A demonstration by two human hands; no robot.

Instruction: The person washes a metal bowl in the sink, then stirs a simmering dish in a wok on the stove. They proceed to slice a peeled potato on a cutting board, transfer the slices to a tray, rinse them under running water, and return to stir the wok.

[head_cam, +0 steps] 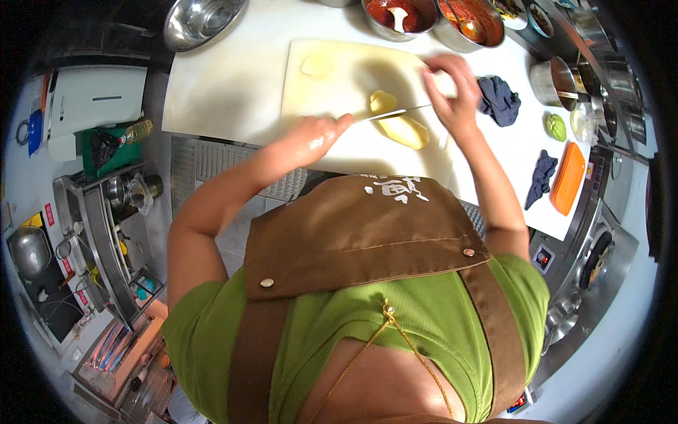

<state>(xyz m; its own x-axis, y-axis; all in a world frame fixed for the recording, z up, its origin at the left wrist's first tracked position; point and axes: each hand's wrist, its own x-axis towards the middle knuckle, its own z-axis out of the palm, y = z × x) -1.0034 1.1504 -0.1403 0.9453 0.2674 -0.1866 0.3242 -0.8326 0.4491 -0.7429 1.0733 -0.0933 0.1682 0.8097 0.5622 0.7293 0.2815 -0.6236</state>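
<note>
My left hand [312, 139] grips the handle of a kitchen knife [389, 114], whose narrow blade points right across a pale cutting board [339, 95]. Under and beside the blade lie peeled yellow pieces, probably potato: a smaller piece [383, 102] on the far side and a longer one with a flat cut face [405, 132] on the near side. A thin pale slice [318, 66] rests at the board's far left. My right hand [455, 93] is blurred, raised near the board's right edge by the knife tip, fingers curled; whether it holds something pale is unclear.
Two steel pots of red sauce [400, 21] [471, 26] stand behind the board, with a steel bowl [204, 24] at far left. Rightward lie a dark cloth [499, 100], a green vegetable [555, 127], another dark cloth [541, 179] and an orange lid or tray [569, 178].
</note>
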